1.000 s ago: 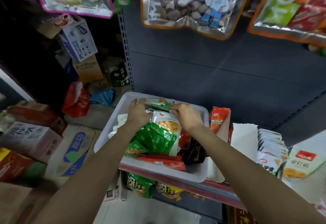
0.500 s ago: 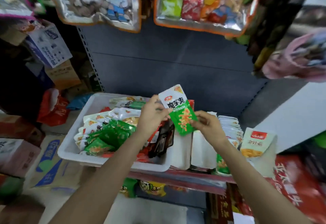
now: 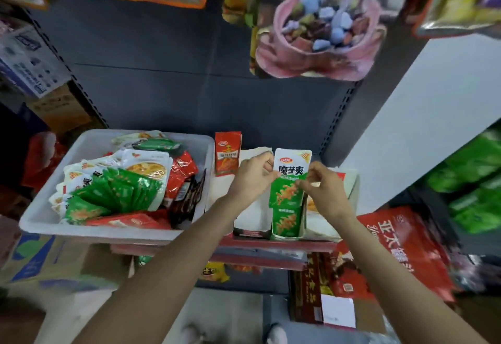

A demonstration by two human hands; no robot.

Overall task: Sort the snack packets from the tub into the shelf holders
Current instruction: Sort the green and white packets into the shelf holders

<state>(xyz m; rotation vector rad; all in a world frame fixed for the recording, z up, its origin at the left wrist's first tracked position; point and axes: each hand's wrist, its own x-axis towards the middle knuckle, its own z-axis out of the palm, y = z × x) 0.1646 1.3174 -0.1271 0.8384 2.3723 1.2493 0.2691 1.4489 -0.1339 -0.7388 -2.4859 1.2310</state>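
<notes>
Grey shop shelving [image 3: 162,94] backs a white plastic tub [image 3: 113,231] of snack packets. Left hand [image 3: 250,178] and right hand [image 3: 324,189] pinch a green-and-white packet [image 3: 290,178] printed 魔芋爽 above a white cardboard holder [image 3: 288,225].

Two bare forearms, uncovered from the lower frame edge to the wrists, with no sleeve cuff in view. Left hand [image 3: 250,178] and right hand [image 3: 324,189] gloveless, without rings, watch or bracelet. Short, unpainted fingernails. At the bottom edge, blurred toes of two pale shoes [image 3: 276,334] on the floor, details too soft to make out.
</notes>
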